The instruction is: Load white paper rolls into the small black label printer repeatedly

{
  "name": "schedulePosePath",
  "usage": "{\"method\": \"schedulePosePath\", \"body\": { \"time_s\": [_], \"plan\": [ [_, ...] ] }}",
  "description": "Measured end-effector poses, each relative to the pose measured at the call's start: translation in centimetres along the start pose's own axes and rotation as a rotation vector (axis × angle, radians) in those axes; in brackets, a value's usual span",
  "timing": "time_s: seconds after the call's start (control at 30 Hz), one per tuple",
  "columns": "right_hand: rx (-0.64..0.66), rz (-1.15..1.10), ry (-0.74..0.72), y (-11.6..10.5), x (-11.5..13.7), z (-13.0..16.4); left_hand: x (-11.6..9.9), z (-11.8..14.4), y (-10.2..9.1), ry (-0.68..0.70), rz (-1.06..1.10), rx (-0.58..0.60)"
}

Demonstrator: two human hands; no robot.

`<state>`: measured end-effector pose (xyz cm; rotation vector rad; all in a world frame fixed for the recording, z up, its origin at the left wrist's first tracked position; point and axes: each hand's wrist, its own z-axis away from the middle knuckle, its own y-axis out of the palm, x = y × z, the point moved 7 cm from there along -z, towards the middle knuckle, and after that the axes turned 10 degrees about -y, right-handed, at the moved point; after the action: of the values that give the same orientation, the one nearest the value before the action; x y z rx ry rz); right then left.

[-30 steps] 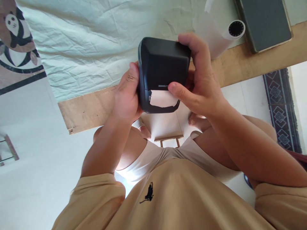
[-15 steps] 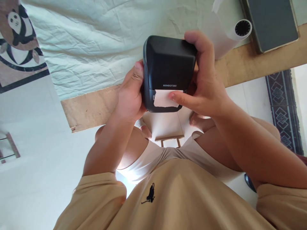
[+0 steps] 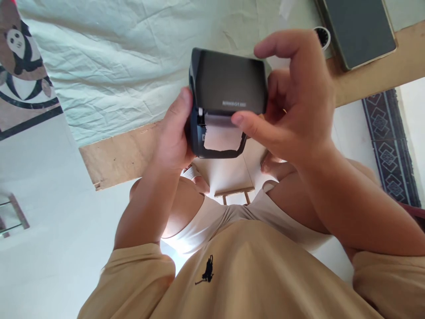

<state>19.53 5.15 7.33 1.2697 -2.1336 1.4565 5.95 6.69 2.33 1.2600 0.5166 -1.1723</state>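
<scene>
A wooden table (image 3: 116, 155) runs across the upper part of the view, mostly covered by a creased pale green cloth (image 3: 109, 66). A dark flat tablet (image 3: 357, 31) lies at its far right. Below is a light, brightly lit floor (image 3: 43, 230), with a patterned rug (image 3: 388, 146) at right and a panda-print mat (image 3: 23, 66) at left.

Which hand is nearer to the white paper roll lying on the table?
The right hand. It is raised just in front of the paper roll, partly hiding it. The left hand grips the far side of the black label printer, farther off.
</scene>
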Motion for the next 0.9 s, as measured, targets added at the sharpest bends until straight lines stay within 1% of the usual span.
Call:
{"method": "schedulePosePath", "body": {
  "time_s": [0.03, 0.07, 0.2, 0.27, 0.33, 0.37, 0.47, 0.53, 0.6, 0.67, 0.7, 0.73, 0.8, 0.83, 0.9],
  "plan": [
    [-0.016, -0.022, 0.010, -0.2, 0.3, -0.1, -0.1, 0.1, -0.2, 0.042, -0.021, -0.044],
    [-0.054, -0.027, 0.015, -0.6, 0.5, -0.1, -0.1, 0.1, -0.4, 0.060, -0.056, -0.054],
    [-0.311, 0.044, -0.007, -2.0, 0.6, 0.0, 1.0, -0.3, -0.9, 0.012, -0.146, 0.068],
    [-0.341, 0.033, -0.043, -1.8, 0.6, 0.0, 1.2, -0.4, -1.3, 0.030, -0.137, 0.092],
    [-0.280, 0.053, -0.086, -1.2, 0.8, -0.1, 1.1, -0.4, -1.6, 0.069, -0.149, 0.099],
    [-0.216, 0.117, -0.086, -0.8, 1.0, -0.2, 1.1, -0.5, -1.6, 0.083, -0.170, 0.106],
    [0.024, 0.400, 0.010, 0.3, 0.9, -0.3, 1.1, -0.4, -1.4, 0.091, -0.263, 0.129],
    [0.159, 0.532, 0.065, 0.8, 0.7, -0.3, 1.0, -0.4, -1.4, 0.093, -0.305, 0.136],
    [0.248, 0.563, 0.069, 1.1, 0.6, -0.3, 0.8, -0.2, -1.4, 0.107, -0.322, 0.153],
    [0.351, 0.565, 0.093, 1.6, 0.3, -0.2, 0.9, -0.1, -1.4, 0.085, -0.335, 0.164],
    [0.383, 0.540, 0.110, 1.7, 0.2, -0.1, 0.9, -0.1, -1.4, 0.070, -0.335, 0.169],
    [0.393, 0.497, 0.127, 1.6, 0.1, -0.1, 0.9, 0.0, -1.3, 0.058, -0.330, 0.174],
    [0.365, 0.384, 0.141, 1.2, 0.1, -0.2, 0.8, 0.0, -1.2, 0.050, -0.295, 0.174],
    [0.337, 0.318, 0.123, 0.9, 0.3, -0.3, 0.7, -0.1, -1.1, 0.057, -0.261, 0.173],
    [0.263, 0.129, 0.042, 0.3, 0.8, -0.5, 0.7, -0.3, -1.1, 0.045, -0.166, 0.150]
  ]
}}
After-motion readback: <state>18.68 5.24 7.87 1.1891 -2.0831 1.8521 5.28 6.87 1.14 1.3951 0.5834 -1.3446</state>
